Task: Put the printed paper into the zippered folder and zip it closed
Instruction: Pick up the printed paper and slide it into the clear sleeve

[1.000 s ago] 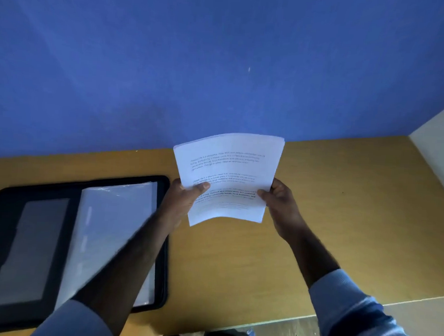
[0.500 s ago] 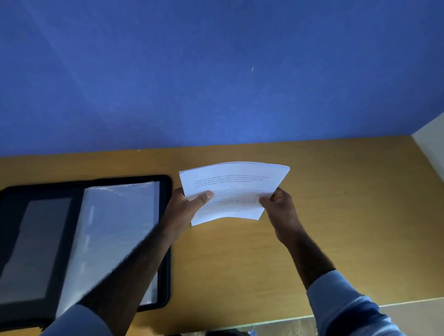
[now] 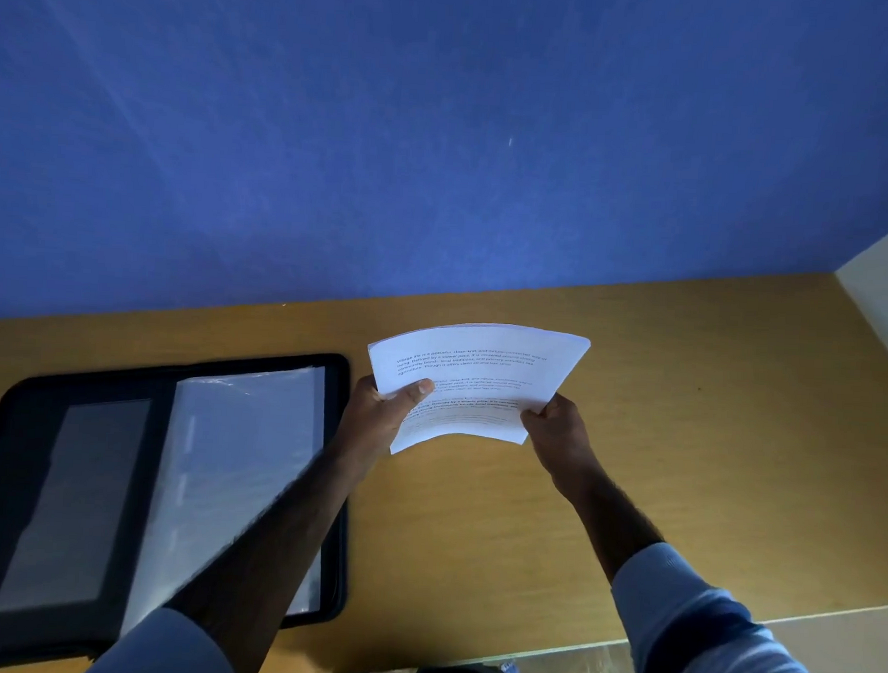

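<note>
1. Head view: a zippered folder (image 3: 153,449) is seen lying open and flat on the left of the wooden table (image 3: 683,451); a clear plastic sleeve (image 3: 240,454) is held in its right half and a grey panel (image 3: 73,502) is set in its left half
2. The printed paper (image 3: 480,384), a thin bowed stack, is held in the air above the table, to the right of the folder and apart from it
3. Its left edge is gripped by the left hand (image 3: 381,420), with the thumb laid across the printed face; its lower right corner is pinched by the right hand (image 3: 560,435)
4. The folder's lower right part is hidden by the left forearm, and its left and near edges are cut off by the frame; the zip cannot be made out
5. On the top sheet, several blocks of dark text are seen; the first words can be read as "Village life is a peaceful", while the rest is too small to be read
</note>
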The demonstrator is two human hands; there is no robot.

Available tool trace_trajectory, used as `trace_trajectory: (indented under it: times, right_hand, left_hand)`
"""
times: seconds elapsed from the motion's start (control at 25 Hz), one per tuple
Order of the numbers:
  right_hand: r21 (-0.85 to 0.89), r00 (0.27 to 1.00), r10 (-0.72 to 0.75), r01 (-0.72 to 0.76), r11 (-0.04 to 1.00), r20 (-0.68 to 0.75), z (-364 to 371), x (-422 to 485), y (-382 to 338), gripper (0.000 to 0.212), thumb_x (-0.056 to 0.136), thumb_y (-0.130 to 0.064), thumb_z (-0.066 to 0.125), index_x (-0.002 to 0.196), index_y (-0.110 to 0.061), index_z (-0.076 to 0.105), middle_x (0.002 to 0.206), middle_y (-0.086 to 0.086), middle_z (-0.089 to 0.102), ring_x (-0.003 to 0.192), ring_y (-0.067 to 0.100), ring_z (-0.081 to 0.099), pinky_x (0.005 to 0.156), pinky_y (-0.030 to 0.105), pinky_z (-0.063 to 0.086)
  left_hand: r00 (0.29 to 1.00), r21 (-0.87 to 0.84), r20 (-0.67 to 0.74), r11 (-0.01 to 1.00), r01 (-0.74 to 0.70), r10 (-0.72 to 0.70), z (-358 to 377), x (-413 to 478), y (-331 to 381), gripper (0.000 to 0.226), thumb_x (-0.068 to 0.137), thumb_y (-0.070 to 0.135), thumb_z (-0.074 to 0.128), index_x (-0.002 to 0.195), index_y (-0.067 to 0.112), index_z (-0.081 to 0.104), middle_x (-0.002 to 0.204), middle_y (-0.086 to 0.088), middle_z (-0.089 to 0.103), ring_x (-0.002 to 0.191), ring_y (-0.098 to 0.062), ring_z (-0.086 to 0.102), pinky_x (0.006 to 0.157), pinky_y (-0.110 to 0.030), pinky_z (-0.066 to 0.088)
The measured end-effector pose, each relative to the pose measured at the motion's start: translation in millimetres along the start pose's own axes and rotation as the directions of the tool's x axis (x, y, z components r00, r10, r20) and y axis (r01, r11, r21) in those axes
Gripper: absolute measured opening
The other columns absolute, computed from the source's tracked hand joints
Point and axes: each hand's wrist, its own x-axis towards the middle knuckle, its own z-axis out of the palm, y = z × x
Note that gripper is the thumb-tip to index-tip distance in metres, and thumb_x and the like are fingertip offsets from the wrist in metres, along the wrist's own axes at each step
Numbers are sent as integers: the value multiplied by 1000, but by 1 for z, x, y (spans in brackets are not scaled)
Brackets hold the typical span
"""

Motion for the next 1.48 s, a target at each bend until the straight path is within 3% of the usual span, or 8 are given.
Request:
trace_trajectory:
  times: [0.12, 0.32, 0.6, 0.68, 0.84, 1.0, 1.28, 1.48]
  right_hand:
    - [-11, 1000, -12, 12, 1000, -18, -1, 2, -4, 30, 83, 1, 45, 92, -16, 68, 74, -5, 64, 59, 12, 44, 47, 20, 37]
    - [-9, 999, -34, 34, 999, -20, -3, 1, -5, 31, 80, 3, 46, 93, -14, 68, 81, 8, 69, 70, 16, 52, 59, 29, 43]
    - [-27, 999, -37, 37, 999, -19, -2, 1, -5, 32, 77, -1, 46, 95, -14, 68, 89, 14, 72, 70, 17, 54, 60, 31, 43]
    - [-24, 999, -42, 41, 999, -16, -3, 2, -6, 34, 77, -3, 46, 97, -16, 69, 94, 12, 74, 74, 18, 58, 61, 32, 45]
    - [-39, 999, -43, 42, 998, -30, -1, 1, -7, 31, 77, -2, 47, 94, -16, 69, 93, 12, 73, 71, 16, 55, 59, 30, 44]
    - [-34, 999, -38, 37, 999, -30, 0, -2, -8, 32, 75, -2, 45, 88, -20, 68, 83, 2, 72, 69, 15, 54, 58, 30, 43]
    - [-24, 998, -56, 55, 998, -28, -1, -6, -12, 36, 77, -2, 47, 87, -29, 68, 85, -7, 74, 71, 13, 58, 54, 23, 44]
    - [6, 996, -81, 81, 997, -23, -3, -9, -13, 30, 87, -6, 56, 92, -32, 70, 92, -13, 76, 84, 11, 69, 68, 26, 54]
  left_hand:
    - [1000, 1, -2, 1000, -17, 17, 0, 1, 2, 25, 88, 29, 73, 110, 41, 75, 117, 8, 75, 107, -11, 72, 82, -25, 59]
    - [1000, 29, 1, 999, 16, -16, 0, 0, 2, 25, 85, 33, 74, 107, 44, 75, 114, 10, 76, 103, -11, 73, 82, -30, 59]
    - [1000, -16, 7, 1000, 19, -19, 3, -2, 1, 26, 85, 27, 74, 107, 40, 76, 117, 6, 76, 107, -14, 72, 84, -29, 58]
    - [1000, -24, -2, 1000, 20, -20, 3, -1, 2, 25, 86, 26, 74, 108, 38, 77, 117, 4, 75, 108, -15, 72, 88, -31, 59]
    - [999, -12, -8, 999, 35, -35, -1, -1, 2, 24, 84, 27, 75, 107, 35, 77, 114, 6, 76, 103, -13, 73, 79, -25, 58]
    - [998, 9, -13, 998, 55, -54, -2, -2, 0, 22, 91, 19, 73, 109, 33, 74, 114, 6, 76, 102, -14, 73, 84, -32, 59]
    - [999, 28, -16, 998, 48, -47, -1, -1, -3, 24, 93, 17, 71, 109, 35, 75, 117, 6, 75, 108, -13, 71, 92, -36, 57]
    - [998, 3, -14, 998, 58, -58, -7, 1, 1, 23, 91, 27, 71, 111, 37, 75, 118, 5, 75, 108, -17, 72, 95, -43, 57]
